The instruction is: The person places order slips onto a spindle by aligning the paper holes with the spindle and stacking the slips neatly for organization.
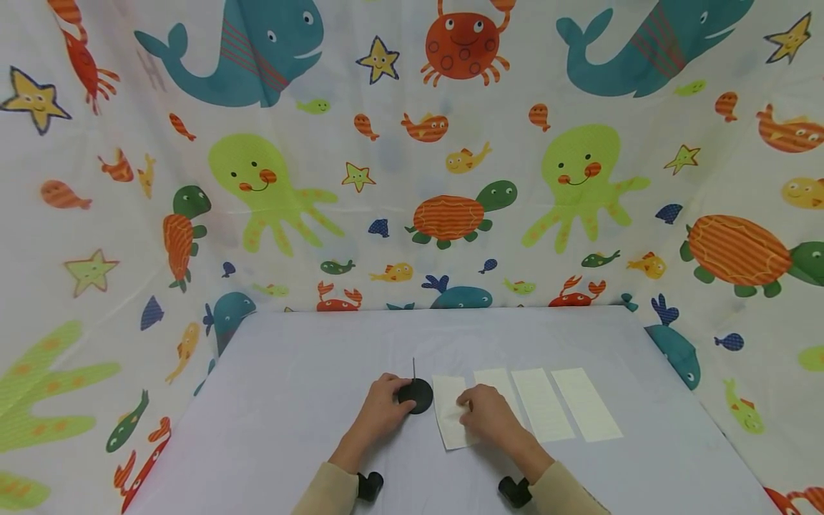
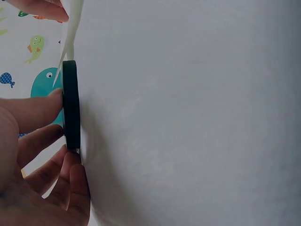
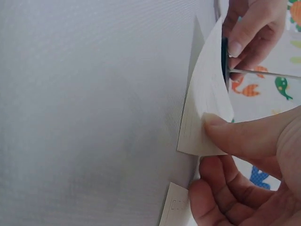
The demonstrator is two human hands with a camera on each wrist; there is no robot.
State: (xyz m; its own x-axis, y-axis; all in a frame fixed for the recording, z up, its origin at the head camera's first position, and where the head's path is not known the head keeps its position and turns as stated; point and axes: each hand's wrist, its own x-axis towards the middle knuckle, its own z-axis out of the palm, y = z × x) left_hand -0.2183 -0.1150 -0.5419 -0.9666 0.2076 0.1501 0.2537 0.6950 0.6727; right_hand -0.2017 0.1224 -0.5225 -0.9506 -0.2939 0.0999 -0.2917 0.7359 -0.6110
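A receipt spike, with a flat black round base (image 1: pixel 420 398) and a thin upright rod (image 1: pixel 414 368), stands on the table. My left hand (image 1: pixel 381 405) grips the base by its edge from the left; in the left wrist view the thumb and fingers touch the rim of the black disc (image 2: pixel 71 106). Just right of the base, my right hand (image 1: pixel 492 416) pinches a cream paper slip (image 1: pixel 448 411). Seen from the right wrist, this slip (image 3: pixel 203 101) bends up off the cloth, thumb on its face. The fingers behind it are partly hidden.
Three more cream slips lie in a row to the right: one (image 1: pixel 492 379) partly behind my right hand, then a second (image 1: pixel 543 404) and a third (image 1: pixel 586 404). A white cloth (image 1: pixel 309 372) covers the table. Behind it hangs a sea-animal curtain (image 1: pixel 386 157).
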